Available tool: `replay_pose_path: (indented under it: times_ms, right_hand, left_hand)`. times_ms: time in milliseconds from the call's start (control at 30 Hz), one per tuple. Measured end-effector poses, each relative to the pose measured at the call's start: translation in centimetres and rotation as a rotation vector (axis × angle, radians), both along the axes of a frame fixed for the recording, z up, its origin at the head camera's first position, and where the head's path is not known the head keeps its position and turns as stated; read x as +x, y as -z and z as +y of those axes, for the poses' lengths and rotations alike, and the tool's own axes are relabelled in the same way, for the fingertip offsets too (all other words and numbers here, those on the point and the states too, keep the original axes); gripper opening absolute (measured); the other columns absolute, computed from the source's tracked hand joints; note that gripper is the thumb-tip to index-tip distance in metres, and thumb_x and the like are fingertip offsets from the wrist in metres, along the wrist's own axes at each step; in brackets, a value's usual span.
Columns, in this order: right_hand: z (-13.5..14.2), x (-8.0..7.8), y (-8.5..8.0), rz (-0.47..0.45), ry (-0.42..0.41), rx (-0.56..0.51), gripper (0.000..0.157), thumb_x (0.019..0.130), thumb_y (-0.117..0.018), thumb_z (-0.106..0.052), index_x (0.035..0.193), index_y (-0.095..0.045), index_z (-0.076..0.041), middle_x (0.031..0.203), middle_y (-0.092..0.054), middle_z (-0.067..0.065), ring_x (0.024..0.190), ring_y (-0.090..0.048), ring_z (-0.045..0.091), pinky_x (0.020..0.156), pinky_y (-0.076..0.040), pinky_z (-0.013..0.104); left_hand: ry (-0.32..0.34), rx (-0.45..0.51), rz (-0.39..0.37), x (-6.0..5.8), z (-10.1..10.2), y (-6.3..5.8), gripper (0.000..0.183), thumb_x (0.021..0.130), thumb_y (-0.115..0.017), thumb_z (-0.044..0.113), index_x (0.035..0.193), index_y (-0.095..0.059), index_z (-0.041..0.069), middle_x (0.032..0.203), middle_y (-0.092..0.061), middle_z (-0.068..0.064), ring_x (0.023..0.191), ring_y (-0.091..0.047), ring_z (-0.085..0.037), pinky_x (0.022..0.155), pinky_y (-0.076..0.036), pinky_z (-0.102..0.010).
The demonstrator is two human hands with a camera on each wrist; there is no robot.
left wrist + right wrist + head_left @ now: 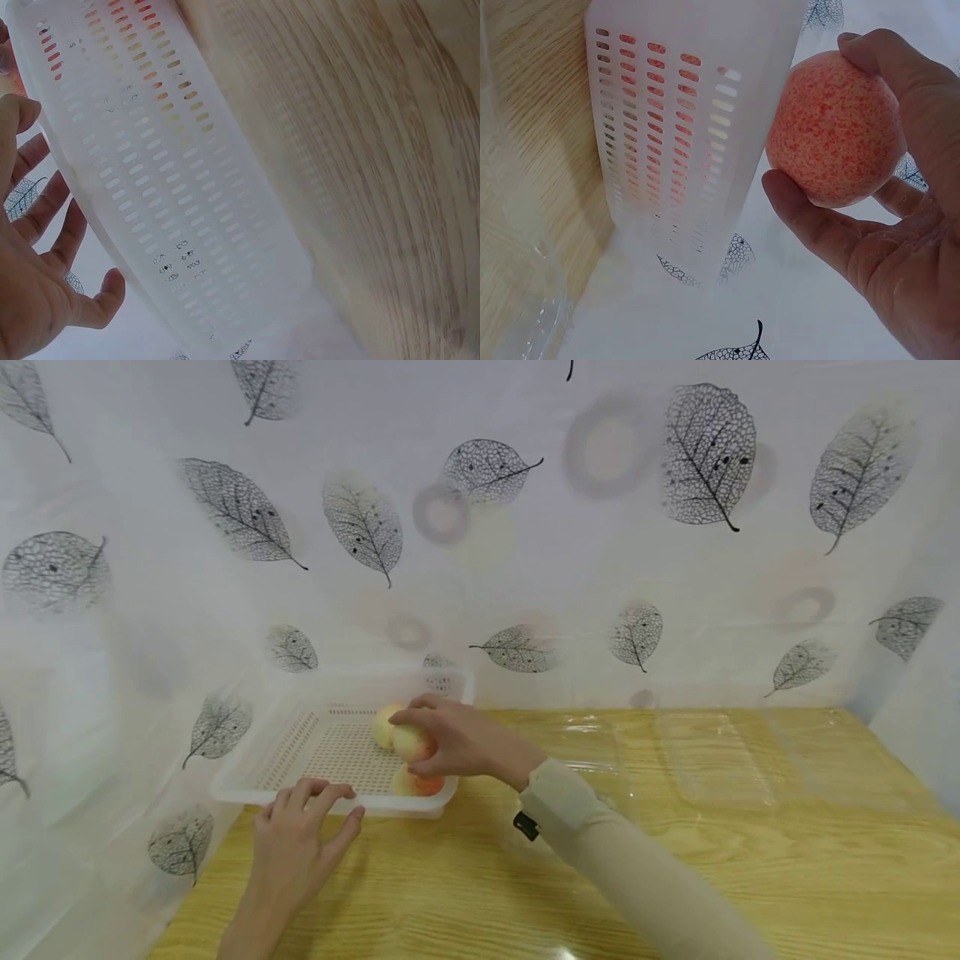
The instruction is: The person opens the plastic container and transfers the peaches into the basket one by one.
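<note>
In the head view my right hand (461, 739) holds a pale yellow and red peach (412, 743) above the right end of a white perforated plastic basket (258, 793). The right wrist view shows thumb and fingers around this peach (836, 127), close to the basket's rim. Two more peaches lie in the basket: one yellowish peach (384, 727) behind the held one, and one redder peach (427, 785) by the front right corner. My left hand (296, 835) rests at the basket's front rim, its fingers (52, 199) reaching over the edge and loosely bent.
Clear plastic containers (720, 760) stand on the wood-grain table (450, 877) to the right of the basket. A whitish sheet with leaf prints (525, 568) hangs behind the table and along its left side. The basket stands close against it at the back left.
</note>
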State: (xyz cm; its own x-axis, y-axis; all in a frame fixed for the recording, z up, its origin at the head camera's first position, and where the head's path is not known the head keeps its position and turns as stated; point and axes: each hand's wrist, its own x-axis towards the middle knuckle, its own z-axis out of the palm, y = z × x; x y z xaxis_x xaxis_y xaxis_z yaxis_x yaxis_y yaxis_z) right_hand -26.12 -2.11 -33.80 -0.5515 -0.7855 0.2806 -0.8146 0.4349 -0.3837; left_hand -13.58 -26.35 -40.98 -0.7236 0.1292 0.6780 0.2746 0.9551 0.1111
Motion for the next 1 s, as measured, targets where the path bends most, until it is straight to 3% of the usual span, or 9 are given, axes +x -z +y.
replay_pose_path:
  times_ms: [367, 767, 1000]
  right_hand:
    - [-1.5, 0.0, -0.1, -0.047, -0.008, 0.027, 0.060, 0.087, -0.080, -0.027, 0.143, -0.060, -0.017, 0.135, -0.061, 0.007, 0.107, -0.060, 0.017, 0.089, -0.052, 0.024]
    - [-2.5, -0.7, -0.1, 0.009, -0.020, 0.066, 0.060, 0.087, -0.080, -0.025, 0.143, -0.060, -0.016, 0.133, -0.062, 0.006, 0.104, -0.060, 0.016, 0.088, -0.052, 0.025]
    - [-3.4, -1.2, -0.1, -0.013, -0.029, 0.103, 0.062, 0.086, -0.080, -0.024, 0.144, -0.059, -0.017, 0.136, -0.061, 0.005, 0.102, -0.059, 0.014, 0.084, -0.049, 0.020]
  left_hand:
    - [-0.005, 0.003, -0.003, 0.2, -0.1, 0.0, 0.025, 0.079, -0.084, 0.029, 0.100, -0.072, 0.022, 0.101, -0.067, -0.006, 0.088, -0.065, -0.036, 0.071, -0.049, -0.064]
    - [0.011, 0.008, 0.012, 0.0, -0.1, 0.0, 0.025, 0.079, -0.084, 0.028, 0.099, -0.072, 0.022, 0.100, -0.067, -0.006, 0.089, -0.065, -0.037, 0.072, -0.049, -0.063]
    - [0.002, 0.005, 0.005, 0.1, 0.0, -0.1, 0.024, 0.079, -0.084, 0.029, 0.099, -0.072, 0.022, 0.099, -0.067, -0.006, 0.089, -0.065, -0.035, 0.071, -0.049, -0.063]
